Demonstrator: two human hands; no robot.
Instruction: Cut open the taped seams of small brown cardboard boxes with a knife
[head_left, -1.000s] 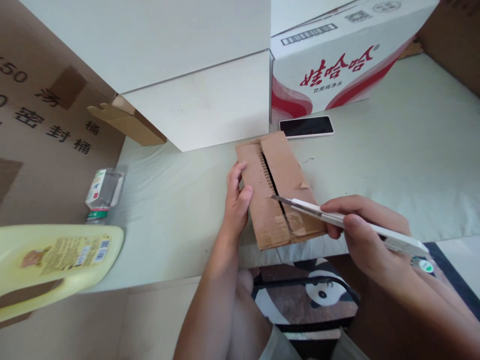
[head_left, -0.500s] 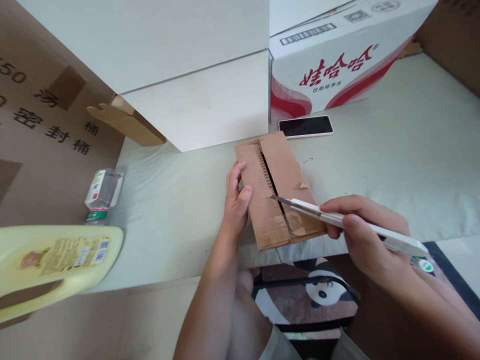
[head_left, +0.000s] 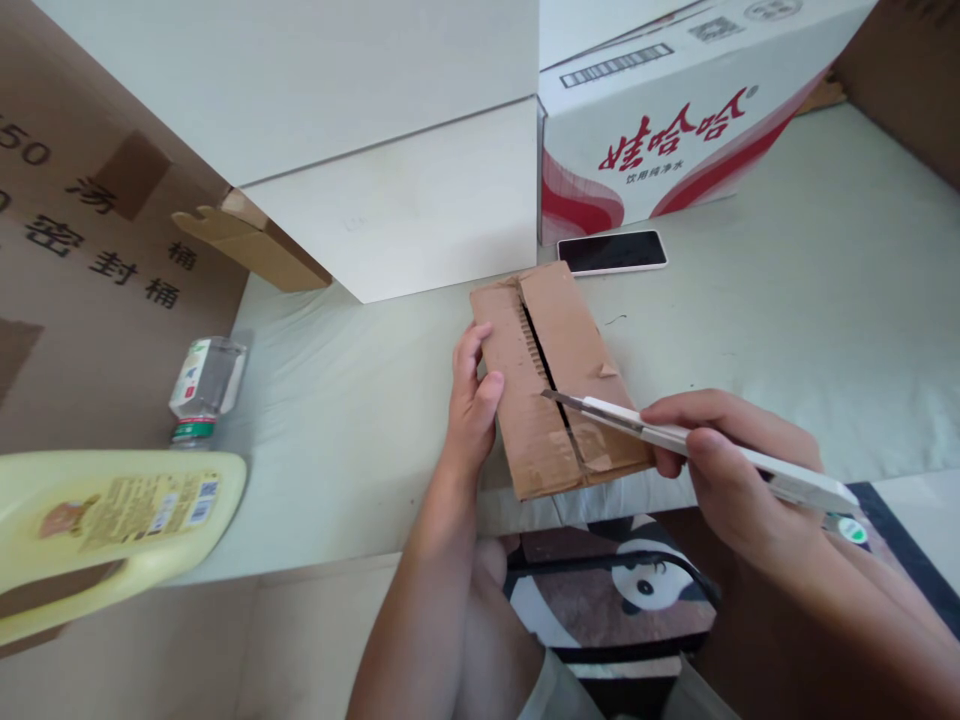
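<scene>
A small brown cardboard box [head_left: 517, 410] sits near the front edge of the pale green surface, with a dark gap running along its top between two flaps. Clear tape shows across its near end. My left hand [head_left: 474, 400] grips the box's left side, thumb bent at the top edge. In my right hand [head_left: 739, 470] is a white utility knife [head_left: 660, 432] with its blade extended. The blade lies over the gap, its tip above the left flap; whether it touches the cardboard I cannot tell. Part of the box's right near corner is close to my right fingers.
A phone [head_left: 612, 251] lies beyond the box, before a white and red carton [head_left: 660, 160]. Large white boxes [head_left: 420, 210] stand behind. On the left are a clear bottle [head_left: 208, 380], a yellow jug [head_left: 150, 510] and a big brown carton [head_left: 67, 300]. A panda-print bag [head_left: 615, 590] is below.
</scene>
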